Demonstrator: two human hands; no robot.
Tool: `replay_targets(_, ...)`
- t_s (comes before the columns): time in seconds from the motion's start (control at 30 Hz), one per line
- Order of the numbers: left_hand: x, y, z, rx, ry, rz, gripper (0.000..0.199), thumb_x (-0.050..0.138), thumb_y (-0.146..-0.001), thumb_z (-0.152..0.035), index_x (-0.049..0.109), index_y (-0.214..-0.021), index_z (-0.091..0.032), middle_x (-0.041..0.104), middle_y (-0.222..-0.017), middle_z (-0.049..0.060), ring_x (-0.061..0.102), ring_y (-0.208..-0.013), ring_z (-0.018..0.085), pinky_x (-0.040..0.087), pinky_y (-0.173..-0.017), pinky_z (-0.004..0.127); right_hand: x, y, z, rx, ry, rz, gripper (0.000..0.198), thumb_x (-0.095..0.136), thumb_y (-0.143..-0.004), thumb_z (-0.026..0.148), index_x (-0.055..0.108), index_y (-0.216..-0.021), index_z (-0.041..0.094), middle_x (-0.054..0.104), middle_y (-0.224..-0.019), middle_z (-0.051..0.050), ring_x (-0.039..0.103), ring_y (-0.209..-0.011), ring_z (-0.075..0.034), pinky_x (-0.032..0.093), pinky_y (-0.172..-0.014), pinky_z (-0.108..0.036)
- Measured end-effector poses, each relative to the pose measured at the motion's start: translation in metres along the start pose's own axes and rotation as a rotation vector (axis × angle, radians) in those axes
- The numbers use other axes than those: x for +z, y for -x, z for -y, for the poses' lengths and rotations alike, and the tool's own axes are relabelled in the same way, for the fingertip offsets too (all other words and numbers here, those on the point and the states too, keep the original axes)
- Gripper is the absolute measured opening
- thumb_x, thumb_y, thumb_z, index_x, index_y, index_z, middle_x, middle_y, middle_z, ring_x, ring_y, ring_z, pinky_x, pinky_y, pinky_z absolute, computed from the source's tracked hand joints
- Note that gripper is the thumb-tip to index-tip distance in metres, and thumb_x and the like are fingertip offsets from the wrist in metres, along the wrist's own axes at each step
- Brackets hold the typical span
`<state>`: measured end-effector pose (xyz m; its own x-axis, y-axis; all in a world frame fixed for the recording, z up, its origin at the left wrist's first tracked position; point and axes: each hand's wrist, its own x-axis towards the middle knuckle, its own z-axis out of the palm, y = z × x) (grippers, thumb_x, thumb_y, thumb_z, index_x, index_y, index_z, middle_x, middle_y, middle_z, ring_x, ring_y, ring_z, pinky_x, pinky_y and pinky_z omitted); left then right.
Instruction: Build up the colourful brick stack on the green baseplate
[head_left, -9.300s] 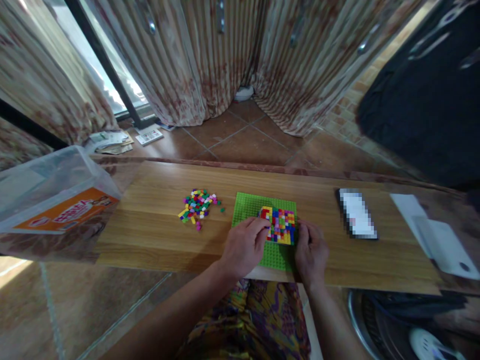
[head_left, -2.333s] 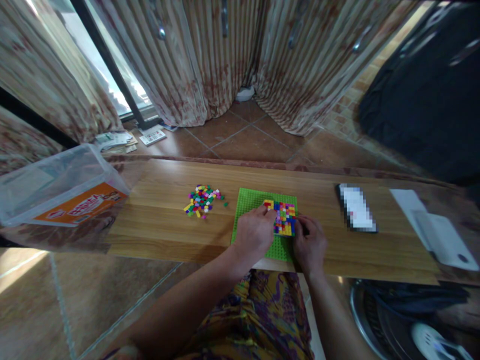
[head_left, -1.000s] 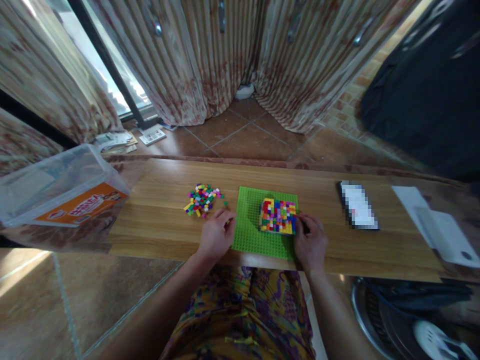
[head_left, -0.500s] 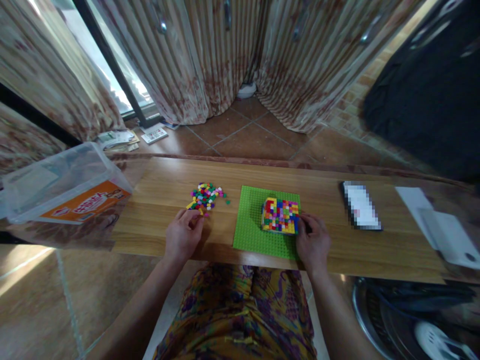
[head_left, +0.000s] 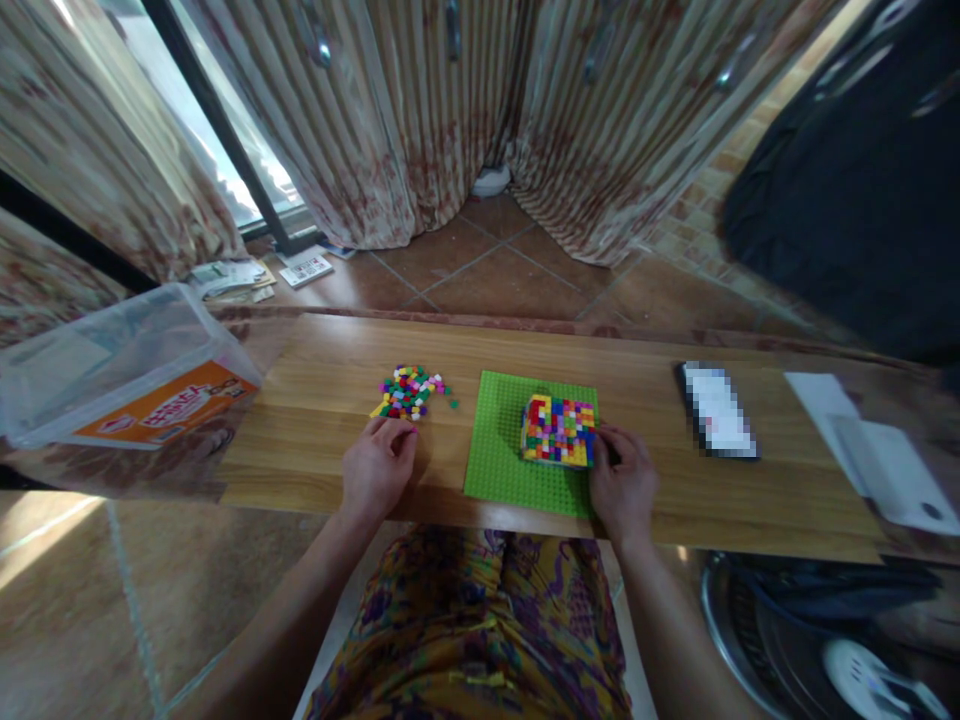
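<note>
A green baseplate lies on the wooden board in front of me. A square block of many-coloured small bricks is stuck on its right half. My right hand grips the baseplate's right edge, thumb against the block. A loose pile of small coloured bricks lies to the left of the plate. My left hand is at the pile's near edge, fingertips pinched together on a small pink brick.
A clear plastic tub with an orange label stands at the board's left end. A phone and white papers lie to the right. A fan stands on the tiled floor at lower right. Curtains hang behind.
My left hand left the brick block, crossed the baseplate to the left and reached the loose pile, where its fingers closed. My right hand stayed at the plate's right edge.
</note>
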<state>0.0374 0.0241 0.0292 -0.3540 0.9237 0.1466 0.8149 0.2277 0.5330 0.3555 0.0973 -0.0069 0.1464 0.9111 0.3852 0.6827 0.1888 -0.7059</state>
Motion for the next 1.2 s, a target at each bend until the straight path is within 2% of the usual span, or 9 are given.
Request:
replay_targets(0.13,0.008,0.005,-0.014,0.077,0.085,0.029,0.015,0.059,-0.093,-0.027,0.072,-0.087,-0.021,0.072,-0.09,0.005,0.066,-0.079,0.017,0.051,-0.073,0.027,0.0,0.0,0.001,-0.008,0.009,0.001,0.035,0.053,-0.095,0.045,0.075,-0.09,0.019,0.073,-0.099,-0.013,0.065,-0.095,-0.024,0.053,-0.09,-0.043)
replay_targets(0.47,0.027,0.002,-0.073,0.245,0.336,0.127,0.013,0.06,-0.095,-0.022,0.072,-0.09,-0.02,0.07,-0.089,0.003,0.059,-0.063,0.009,0.047,-0.064,0.022,-0.001,-0.001,0.003,0.009,0.003,0.015,0.034,0.054,-0.095,0.043,0.076,-0.09,0.018,0.073,-0.1,-0.013,0.066,-0.096,-0.024,0.052,-0.091,-0.043)
replay_targets(0.67,0.033,-0.003,-0.099,0.312,0.413,0.159,0.012,0.061,-0.095,-0.021,0.072,-0.09,-0.021,0.071,-0.089,0.003,0.064,-0.072,0.012,0.05,-0.068,0.023,0.0,-0.001,0.001,0.007,-0.004,0.009,0.035,0.053,-0.095,0.045,0.076,-0.091,0.018,0.073,-0.1,-0.013,0.066,-0.096,-0.024,0.053,-0.091,-0.043)
replay_targets(0.87,0.042,-0.004,-0.111,0.328,0.432,0.168,0.012,0.062,-0.096,-0.02,0.073,-0.092,-0.021,0.072,-0.091,0.003,0.066,-0.08,0.013,0.051,-0.07,0.023,0.001,-0.001,0.001,0.002,-0.004,0.0,0.033,0.054,-0.095,0.043,0.076,-0.09,0.018,0.073,-0.099,-0.013,0.066,-0.096,-0.025,0.053,-0.091,-0.043)
replay_targets(1.2,0.045,-0.009,-0.12,0.325,0.305,0.203,0.013,0.062,-0.096,-0.022,0.073,-0.091,-0.021,0.072,-0.09,0.003,0.067,-0.083,0.015,0.051,-0.077,0.027,0.001,-0.001,0.002,0.011,-0.001,-0.002,0.032,0.055,-0.094,0.042,0.076,-0.09,0.018,0.073,-0.099,-0.013,0.066,-0.096,-0.025,0.052,-0.092,-0.043)
